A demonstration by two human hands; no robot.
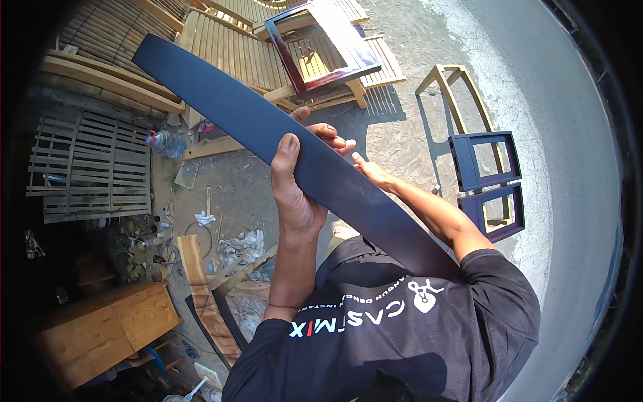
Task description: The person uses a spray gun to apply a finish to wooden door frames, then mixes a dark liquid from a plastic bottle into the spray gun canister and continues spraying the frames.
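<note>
In the head view, I see the person's left hand (297, 201) pinching a long, flat, dark blue board (335, 177), thumb on top, fingers curled under. The board is up in the air, slanting down to the black shirt (375, 315). The right hand (375, 174) is partly hidden behind the board, so I can't tell if it grips. Past them, a shiny dark red-brown frame (284, 57) lies on pale slatted wooden furniture (234, 53).

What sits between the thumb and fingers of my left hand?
In the head view, a long dark blue board lies between the thumb and fingers of your left hand.
</note>
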